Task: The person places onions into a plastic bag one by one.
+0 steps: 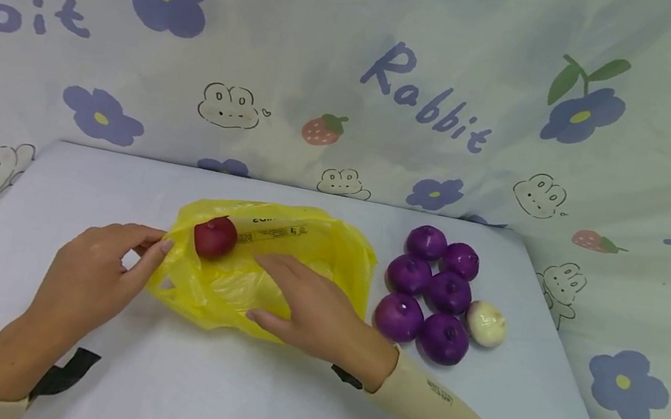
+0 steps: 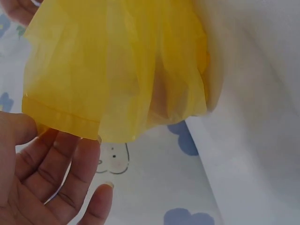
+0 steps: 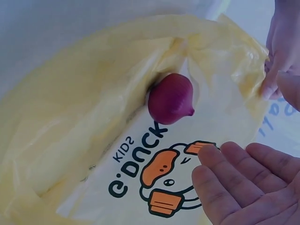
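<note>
One onion (image 1: 215,236) sits at the mouth of the bag (image 1: 295,247) — that looks like the only one in so far, as I judge it. Seven more wait in a cluster on the table (image 1: 247,404) just right of the bag: six purple onions (image 1: 428,293) and one white onion (image 1: 486,323) at the cluster's right edge, so most of the work seems left. My left hand (image 1: 91,275) pinches the bag's left rim between thumb and fingers, holding the opening up. My right hand (image 1: 317,311) lies flat on the bag with fingers straight, gripping nothing. The bag lies on its side, long axis running left to right, mouth toward the left. From my right wrist, the onion in the bag lies tipped over, its pointed tip aimed down and right in that picture, toward my right hand — not upright.
</note>
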### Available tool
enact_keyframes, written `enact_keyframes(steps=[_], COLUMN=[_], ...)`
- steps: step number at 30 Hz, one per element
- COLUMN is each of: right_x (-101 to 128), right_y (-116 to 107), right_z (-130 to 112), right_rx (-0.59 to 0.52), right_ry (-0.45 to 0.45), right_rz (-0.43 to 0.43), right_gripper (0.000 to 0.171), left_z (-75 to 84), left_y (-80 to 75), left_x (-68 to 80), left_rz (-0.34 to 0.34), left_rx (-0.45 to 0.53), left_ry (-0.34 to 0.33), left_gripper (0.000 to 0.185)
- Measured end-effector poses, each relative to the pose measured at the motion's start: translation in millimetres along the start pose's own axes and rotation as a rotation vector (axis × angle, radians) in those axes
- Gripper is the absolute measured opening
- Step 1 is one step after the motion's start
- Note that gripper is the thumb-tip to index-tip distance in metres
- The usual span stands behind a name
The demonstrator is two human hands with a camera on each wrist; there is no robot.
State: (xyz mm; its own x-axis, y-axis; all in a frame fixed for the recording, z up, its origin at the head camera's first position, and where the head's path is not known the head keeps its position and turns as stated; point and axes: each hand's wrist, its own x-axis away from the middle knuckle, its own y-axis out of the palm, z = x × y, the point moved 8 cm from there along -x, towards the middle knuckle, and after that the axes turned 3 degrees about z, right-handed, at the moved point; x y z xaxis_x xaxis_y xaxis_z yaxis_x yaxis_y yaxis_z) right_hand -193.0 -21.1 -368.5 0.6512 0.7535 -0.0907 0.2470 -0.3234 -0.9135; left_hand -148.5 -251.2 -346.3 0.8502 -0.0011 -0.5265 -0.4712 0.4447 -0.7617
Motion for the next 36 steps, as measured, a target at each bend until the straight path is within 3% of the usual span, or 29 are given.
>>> enact_keyframes(steps=[21,29,36], right_x=[39,66,86], right_y=[-13,-29,-38], right_z=[16,33,46], right_rx=[-0.037,-0.045,-0.121], right_ry=[0.063,0.122,0.096], right_rz=[0.003,0.080,0.180], right_gripper=[0.078,0.078,0.076], left_z=[-7.8,-4.9,-7.7], left_y=[4.1,7.2,2.0], left_x=[-0.3,-0.5,2.3], left_rz=[-0.031,-0.021,-0.017], left_rx=[0.003,0.027,0.011], left_ry=[-0.069,-0.053,-0.071], left_gripper=[0.024,0.024,0.025])
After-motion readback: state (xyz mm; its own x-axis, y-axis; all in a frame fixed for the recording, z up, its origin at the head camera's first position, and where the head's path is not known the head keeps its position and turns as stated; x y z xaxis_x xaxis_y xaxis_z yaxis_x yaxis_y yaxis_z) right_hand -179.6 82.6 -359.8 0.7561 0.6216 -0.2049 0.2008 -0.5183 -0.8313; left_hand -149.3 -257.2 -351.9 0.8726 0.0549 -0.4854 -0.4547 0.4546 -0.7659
